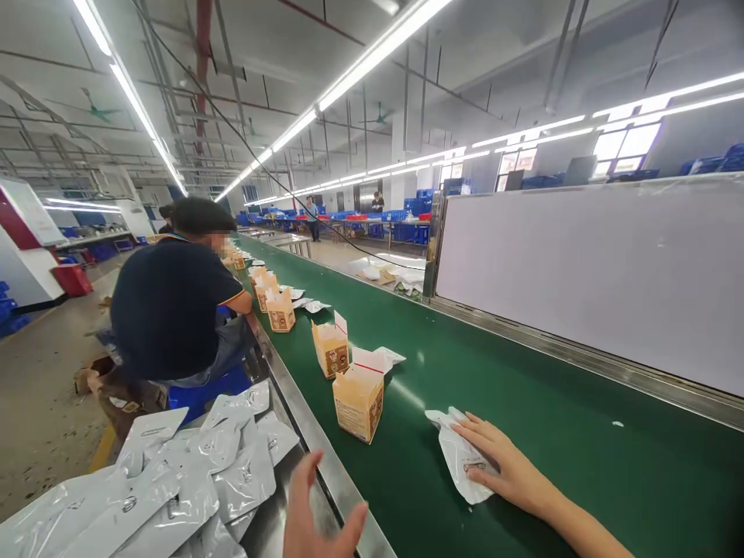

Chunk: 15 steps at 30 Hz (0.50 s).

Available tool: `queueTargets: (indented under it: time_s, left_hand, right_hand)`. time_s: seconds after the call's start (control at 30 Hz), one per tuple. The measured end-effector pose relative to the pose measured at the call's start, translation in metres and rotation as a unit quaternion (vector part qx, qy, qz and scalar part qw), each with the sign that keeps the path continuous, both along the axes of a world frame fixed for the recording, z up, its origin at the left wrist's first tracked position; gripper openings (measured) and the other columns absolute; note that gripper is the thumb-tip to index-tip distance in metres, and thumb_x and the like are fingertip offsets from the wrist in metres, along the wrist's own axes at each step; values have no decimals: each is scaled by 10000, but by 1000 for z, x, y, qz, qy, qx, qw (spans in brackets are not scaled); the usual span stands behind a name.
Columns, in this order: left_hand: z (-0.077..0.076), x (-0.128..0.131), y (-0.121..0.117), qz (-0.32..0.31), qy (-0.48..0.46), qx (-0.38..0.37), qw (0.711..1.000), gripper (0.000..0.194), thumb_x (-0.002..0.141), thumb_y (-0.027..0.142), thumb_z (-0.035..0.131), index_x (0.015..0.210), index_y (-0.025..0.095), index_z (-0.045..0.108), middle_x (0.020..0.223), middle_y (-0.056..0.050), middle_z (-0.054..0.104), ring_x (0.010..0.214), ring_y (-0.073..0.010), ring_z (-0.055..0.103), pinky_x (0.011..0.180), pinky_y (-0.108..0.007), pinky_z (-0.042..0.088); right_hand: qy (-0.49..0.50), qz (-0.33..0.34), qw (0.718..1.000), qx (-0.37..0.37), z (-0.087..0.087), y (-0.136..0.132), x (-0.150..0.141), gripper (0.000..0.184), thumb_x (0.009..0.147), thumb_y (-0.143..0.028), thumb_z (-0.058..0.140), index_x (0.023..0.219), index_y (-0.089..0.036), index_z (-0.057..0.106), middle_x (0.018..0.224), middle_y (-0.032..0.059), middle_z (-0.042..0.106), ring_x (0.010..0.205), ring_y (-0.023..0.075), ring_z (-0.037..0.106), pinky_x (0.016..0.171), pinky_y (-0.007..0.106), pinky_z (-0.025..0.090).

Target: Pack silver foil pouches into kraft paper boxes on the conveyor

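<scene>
My right hand [504, 467] lies flat on a white plastic pouch [458, 462] on the green conveyor belt [523, 372]. Fingers are spread over the pouch, pressing it down. My left hand [317, 515] hovers with fingers apart above the belt's metal edge, holding nothing, next to a heap of white pouches [174, 480] at lower left. An open tan carton [359, 399] stands on the belt just left of the pouch, with another carton [331, 348] behind it.
More open cartons [280, 308] and loose pouches run up the belt. A co-worker in a dark shirt [171, 306] sits at the belt's left side. A white panel [587, 271] walls the right side. Blue crates stand far back.
</scene>
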<state>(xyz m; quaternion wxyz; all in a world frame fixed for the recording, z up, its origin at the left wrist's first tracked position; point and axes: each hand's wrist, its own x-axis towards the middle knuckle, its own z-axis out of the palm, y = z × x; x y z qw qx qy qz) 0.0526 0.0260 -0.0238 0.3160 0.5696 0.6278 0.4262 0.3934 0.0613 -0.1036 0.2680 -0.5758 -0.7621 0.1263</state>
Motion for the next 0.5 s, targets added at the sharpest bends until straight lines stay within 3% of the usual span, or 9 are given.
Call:
queueTargets:
  time_s: [0.07, 0.13, 0.23, 0.33, 0.4, 0.5]
  left_hand:
    - [-8, 25, 35, 27, 6, 6, 1000, 906, 633, 427, 711, 1403, 307, 249, 1468, -72, 318, 1380, -298, 273, 1143, -504, 281]
    - [-18, 46, 63, 42, 9, 10, 999, 1045, 606, 398, 731, 1437, 238, 117, 1508, -121, 222, 1406, -305, 196, 1154, -529, 216]
    - [-31, 68, 86, 34, -12, 11, 999, 1093, 592, 363, 753, 1435, 222, 73, 1483, -151, 262, 1378, -300, 269, 1131, -509, 275]
    - [-39, 78, 90, 11, -39, -16, 999, 903, 634, 328, 716, 1375, 226, 211, 1350, -130, 448, 1260, -277, 447, 1064, -471, 390]
    - [-41, 79, 87, -11, -40, -25, 999, 774, 631, 312, 706, 1294, 209, 319, 1239, -118, 530, 1172, -272, 521, 1010, -459, 446]
    - [-43, 77, 78, -58, -36, 11, 998, 705, 611, 260, 705, 1239, 204, 389, 1204, -110, 548, 1133, -266, 548, 966, -434, 485]
  right_hand:
    - [10, -22, 998, 65, -4, -3, -4, 379, 835, -317, 581, 1211, -269, 563, 1221, 99, 585, 1212, 280, 499, 981, 469, 435]
    - [21, -17, 995, 96, -3, -5, -8, 286, 872, -300, 529, 1148, -256, 586, 1086, 97, 614, 1021, 230, 609, 811, 354, 532]
    - [28, -36, 992, 116, 14, -7, -14, 237, 913, -287, 451, 1071, -257, 625, 955, 68, 590, 755, 153, 621, 631, 261, 520]
    - [56, -140, 981, 122, 54, -11, -18, 196, 889, -311, 499, 977, -258, 667, 967, 57, 592, 725, 137, 616, 620, 244, 510]
    - [158, -205, 961, 101, 88, -14, -24, 183, 838, -327, 570, 979, -251, 660, 941, 48, 632, 723, 149, 628, 625, 244, 525]
    - [363, -152, 919, 1, 132, -13, -42, 223, 777, -351, 614, 953, -217, 644, 854, 49, 673, 643, 173, 629, 571, 273, 545]
